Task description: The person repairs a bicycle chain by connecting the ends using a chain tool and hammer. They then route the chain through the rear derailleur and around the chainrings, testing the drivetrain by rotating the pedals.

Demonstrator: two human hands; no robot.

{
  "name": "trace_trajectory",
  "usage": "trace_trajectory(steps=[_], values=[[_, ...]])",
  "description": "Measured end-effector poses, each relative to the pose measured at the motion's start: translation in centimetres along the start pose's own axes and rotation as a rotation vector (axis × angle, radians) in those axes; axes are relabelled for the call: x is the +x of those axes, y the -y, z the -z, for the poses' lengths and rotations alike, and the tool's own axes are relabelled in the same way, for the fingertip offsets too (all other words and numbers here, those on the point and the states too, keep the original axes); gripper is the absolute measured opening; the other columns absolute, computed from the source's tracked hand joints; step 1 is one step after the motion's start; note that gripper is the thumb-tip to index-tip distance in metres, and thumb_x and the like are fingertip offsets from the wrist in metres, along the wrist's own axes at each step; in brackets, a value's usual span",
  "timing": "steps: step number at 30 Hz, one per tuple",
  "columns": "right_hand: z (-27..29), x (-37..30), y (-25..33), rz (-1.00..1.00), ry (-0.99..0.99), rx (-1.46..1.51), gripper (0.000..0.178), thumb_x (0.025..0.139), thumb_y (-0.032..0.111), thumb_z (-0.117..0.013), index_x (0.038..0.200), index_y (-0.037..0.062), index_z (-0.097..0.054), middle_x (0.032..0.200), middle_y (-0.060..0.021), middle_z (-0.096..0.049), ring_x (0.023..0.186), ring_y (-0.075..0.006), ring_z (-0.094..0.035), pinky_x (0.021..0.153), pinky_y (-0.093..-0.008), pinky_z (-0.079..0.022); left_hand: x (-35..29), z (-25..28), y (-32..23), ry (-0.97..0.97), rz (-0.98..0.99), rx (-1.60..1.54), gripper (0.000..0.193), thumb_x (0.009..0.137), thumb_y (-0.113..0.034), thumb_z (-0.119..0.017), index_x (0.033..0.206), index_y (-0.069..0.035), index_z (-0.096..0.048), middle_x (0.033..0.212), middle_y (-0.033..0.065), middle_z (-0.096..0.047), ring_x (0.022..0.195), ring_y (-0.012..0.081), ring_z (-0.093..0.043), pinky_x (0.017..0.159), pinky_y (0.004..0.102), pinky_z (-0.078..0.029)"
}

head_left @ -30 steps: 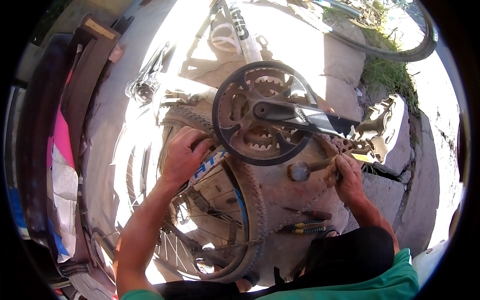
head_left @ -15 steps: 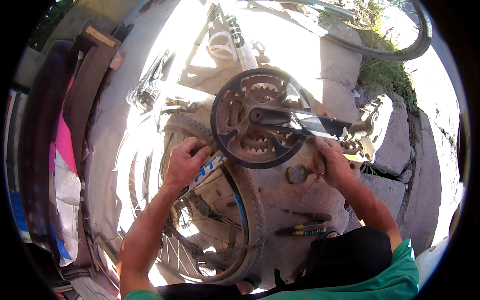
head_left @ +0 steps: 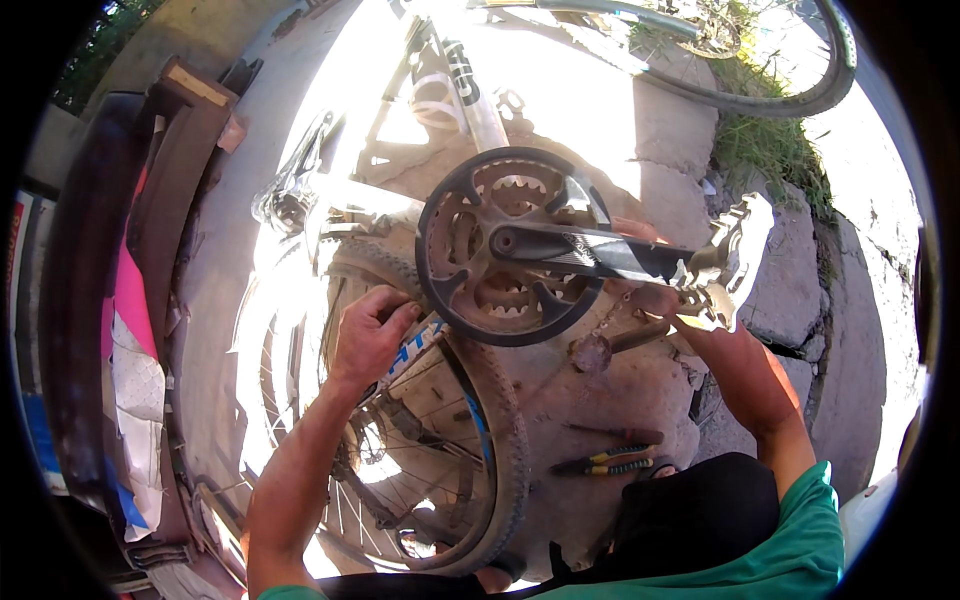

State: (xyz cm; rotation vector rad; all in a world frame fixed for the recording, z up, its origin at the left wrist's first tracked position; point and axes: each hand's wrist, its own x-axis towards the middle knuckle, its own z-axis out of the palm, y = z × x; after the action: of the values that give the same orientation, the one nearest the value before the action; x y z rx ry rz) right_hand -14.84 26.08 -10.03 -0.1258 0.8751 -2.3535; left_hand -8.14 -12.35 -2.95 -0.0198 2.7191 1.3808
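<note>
A bicycle crankset with a black outer ring (head_left: 430, 265) and toothed chainrings lies before me on the bicycle frame (head_left: 484, 115). Its black crank arm (head_left: 610, 252) points right to a worn pedal (head_left: 728, 255). Just left of the ring, above a blue-lettered tube (head_left: 415, 350), my left hand (head_left: 368, 335) is closed, thumb against curled fingers; what it holds, if anything, is hidden. My right hand (head_left: 655, 298) reaches under the crank arm near the pedal, its fingers mostly hidden. Below it lies a round-ended brown piece (head_left: 590, 353) with a bar-like part.
A knobby-tyred wheel (head_left: 512, 440) is below my left hand. Pliers (head_left: 605, 461) with yellow-black handles and a thin red-handled tool (head_left: 620, 435) lie on the ground near my knee. Another bicycle wheel (head_left: 820, 95) is at far right. A dark furniture-like piece (head_left: 95, 300) borders the left.
My right hand has moved up and further under the crank arm, its fingers now mostly hidden. The crankset appears slightly lower and left. My left hand stays near its place.
</note>
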Motion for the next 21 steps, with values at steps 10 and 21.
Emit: trace_trajectory(steps=[10, 21], values=[[-5.4, 0.1, 1.6, 0.251, -0.067, -0.867, 0.043, 0.097, 0.011, -0.059, 0.138, 0.0011, -0.053, 0.118, -0.0095, -0.066, 0.101, -0.0122, -0.063, 0.084, -0.0272, -0.053, 0.1, -0.1, 0.4, -0.009, -0.014, -0.047, 0.014, 0.087, -0.010, -0.070, 0.093, 0.003, -0.067, 0.077, 0.0076, -0.066, 0.069, 0.0102, -0.060, 0.064, 0.0277, -0.048], [-4.2, 4.1, 2.5, -0.171, -0.077, -0.442, 0.030, 0.097, 0.017, -0.064, 0.122, 0.0010, -0.065, 0.103, -0.0063, -0.071, 0.082, -0.0110, -0.068, 0.066, -0.0230, -0.055, -0.1, 0.2, 0.0, 0.015, 0.020, -0.023, 0.013, 0.089, -0.010, -0.069, 0.094, 0.002, -0.066, 0.077, 0.0058, -0.066, 0.070, 0.0088, -0.059, 0.063, 0.0271, -0.048]])
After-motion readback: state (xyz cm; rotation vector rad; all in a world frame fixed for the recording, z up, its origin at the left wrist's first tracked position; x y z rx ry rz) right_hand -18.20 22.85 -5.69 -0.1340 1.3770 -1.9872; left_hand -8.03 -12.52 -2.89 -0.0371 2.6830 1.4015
